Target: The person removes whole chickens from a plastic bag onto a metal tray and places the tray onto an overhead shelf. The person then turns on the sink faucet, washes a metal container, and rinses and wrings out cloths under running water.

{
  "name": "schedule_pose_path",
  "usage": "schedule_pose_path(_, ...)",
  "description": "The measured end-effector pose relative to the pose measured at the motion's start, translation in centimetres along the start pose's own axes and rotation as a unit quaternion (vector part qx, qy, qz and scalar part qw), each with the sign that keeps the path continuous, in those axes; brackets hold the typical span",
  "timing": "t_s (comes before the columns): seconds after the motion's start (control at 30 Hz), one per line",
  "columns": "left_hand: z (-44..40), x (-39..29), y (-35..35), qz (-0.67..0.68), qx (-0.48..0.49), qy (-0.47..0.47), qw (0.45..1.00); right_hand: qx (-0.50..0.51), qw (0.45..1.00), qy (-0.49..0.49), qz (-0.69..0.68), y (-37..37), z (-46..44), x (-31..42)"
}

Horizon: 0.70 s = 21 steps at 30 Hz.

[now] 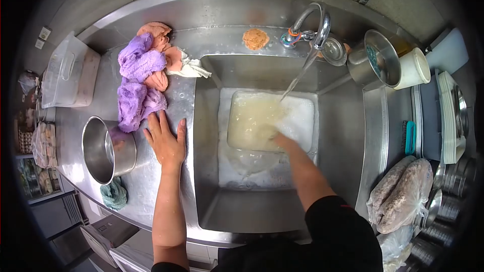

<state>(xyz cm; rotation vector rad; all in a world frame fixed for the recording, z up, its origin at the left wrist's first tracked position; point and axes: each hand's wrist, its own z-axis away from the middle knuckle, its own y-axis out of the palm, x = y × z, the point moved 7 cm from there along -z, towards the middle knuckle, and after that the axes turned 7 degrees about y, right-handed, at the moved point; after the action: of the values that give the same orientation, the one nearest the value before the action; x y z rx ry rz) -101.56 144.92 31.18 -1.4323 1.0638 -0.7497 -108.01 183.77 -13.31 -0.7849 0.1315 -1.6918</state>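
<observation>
My left hand [167, 141] lies flat with fingers spread on the steel counter [174, 211], just below the purple cloths [135, 100]. Orange and white cloths [176, 63] lie beside them. My right hand [269, 135] reaches into a rectangular container [313, 121] of cloudy water in the sink [212, 201]; the hand is blurred and mostly under the surface, so its fingers and anything in them are hidden. Water runs from the curved faucet [326, 22] into the container.
A steel pot [128, 146] and green cloth [114, 194] stand left; a clear plastic bin [75, 73] is behind. An orange scrubber [255, 39] lies behind the sink. At right are another pot [360, 60], a white tub [413, 68], and bagged food [406, 196].
</observation>
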Motion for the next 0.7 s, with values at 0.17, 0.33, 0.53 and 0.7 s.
schedule_pose_path(0.17, -0.1, 0.1, -0.2, 0.0, -0.004, -0.007, 1.0, -0.312, 0.929, 0.047, 0.193, -16.4, 15.0, 3.7)
schedule_pose_path(0.33, 0.1, 0.3, -0.2, -0.006, -0.021, -0.013, 1.0, -0.432, 0.833, 0.304, -0.165, -15.8, 15.3, -5.3)
schedule_pose_path(0.53, 0.4, 0.2, -0.5, -0.029, -0.009, -0.026, 0.999, -0.374, 0.886, 0.226, -0.155, -14.9, 18.3, -1.8)
schedule_pose_path(0.7, 0.6, 0.0, -1.0, -0.024, -0.02, -0.029, 0.999, -0.406, 0.885, 0.18, -0.144, -17.3, 24.5, 2.9)
